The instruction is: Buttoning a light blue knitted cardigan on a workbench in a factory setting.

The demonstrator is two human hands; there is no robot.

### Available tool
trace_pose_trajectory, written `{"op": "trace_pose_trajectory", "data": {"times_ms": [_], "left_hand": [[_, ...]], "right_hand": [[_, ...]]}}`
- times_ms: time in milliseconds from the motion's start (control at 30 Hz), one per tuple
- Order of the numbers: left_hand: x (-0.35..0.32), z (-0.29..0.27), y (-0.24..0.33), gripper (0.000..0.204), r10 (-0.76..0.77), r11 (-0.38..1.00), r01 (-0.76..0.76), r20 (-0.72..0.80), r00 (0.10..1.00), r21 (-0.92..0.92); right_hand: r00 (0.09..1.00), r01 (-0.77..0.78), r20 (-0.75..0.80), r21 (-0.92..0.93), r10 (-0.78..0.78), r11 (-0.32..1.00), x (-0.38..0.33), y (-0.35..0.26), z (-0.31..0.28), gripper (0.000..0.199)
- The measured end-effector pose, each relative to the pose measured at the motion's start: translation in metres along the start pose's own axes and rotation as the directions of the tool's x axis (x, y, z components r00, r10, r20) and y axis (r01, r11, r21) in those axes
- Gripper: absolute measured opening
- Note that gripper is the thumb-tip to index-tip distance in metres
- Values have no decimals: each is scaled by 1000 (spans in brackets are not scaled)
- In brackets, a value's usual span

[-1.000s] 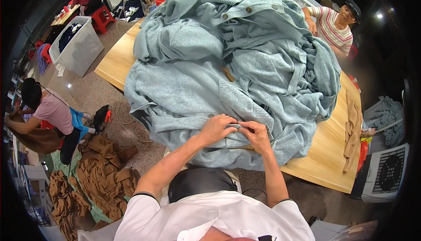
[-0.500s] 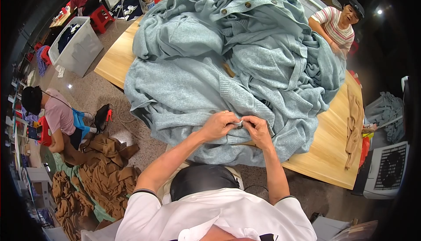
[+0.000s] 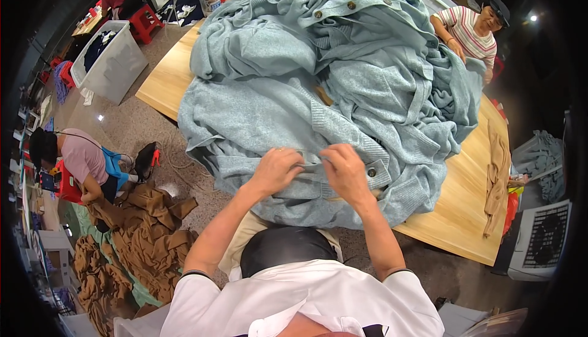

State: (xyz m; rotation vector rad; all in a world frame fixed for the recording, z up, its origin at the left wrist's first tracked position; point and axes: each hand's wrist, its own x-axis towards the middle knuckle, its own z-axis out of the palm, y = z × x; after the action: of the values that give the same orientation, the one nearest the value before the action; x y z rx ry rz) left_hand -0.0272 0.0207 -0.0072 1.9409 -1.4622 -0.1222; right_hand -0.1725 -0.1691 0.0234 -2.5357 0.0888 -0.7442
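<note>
Pale blue-grey knit cardigans [image 3: 245, 110] lie in a big rumpled heap before me, with ribbed edges and dark buttons. My left hand [image 3: 278, 168] is at the near side of the heap, its fingers curled together on a fold of knit. A short gap to its right, my right hand [image 3: 346, 176] bends its fingers onto the same cardigan. The fingertips are slightly blurred, and the pinched cloth is partly hidden. Just right of my right hand, a dark button [image 3: 371, 172] sits on a ribbed band.
The heap covers much of a wooden table [image 3: 456, 205]. A brown knit piece [image 3: 495, 181] lies at its right edge. A co-worker [image 3: 468, 34] stands at the far right; another person [image 3: 86, 159] sits at left beside brown garments [image 3: 147, 239]. A white bin [image 3: 113, 64] stands far left.
My hands have moved apart from their pinch near the button, shifting left and slightly farther away. The button on the band now shows. The co-worker at right has moved their arms over the heap's edge.
</note>
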Motion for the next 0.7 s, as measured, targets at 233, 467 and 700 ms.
{"op": "trace_pose_trajectory", "data": {"times_ms": [233,467,700], "left_hand": [[0,-10,2,16,-49,996,44,51,998,80],[-7,-24,4,17,-105,994,107,112,988,-10],[-4,-20,5,14,-26,990,16,66,998,141]], "right_hand": [[960,-126,243,-67,139,990,20,3,54,13],[961,-155,254,155,112,976,15,-2,42,12],[989,-64,143,176,38,982,15,1,50,11]]}}
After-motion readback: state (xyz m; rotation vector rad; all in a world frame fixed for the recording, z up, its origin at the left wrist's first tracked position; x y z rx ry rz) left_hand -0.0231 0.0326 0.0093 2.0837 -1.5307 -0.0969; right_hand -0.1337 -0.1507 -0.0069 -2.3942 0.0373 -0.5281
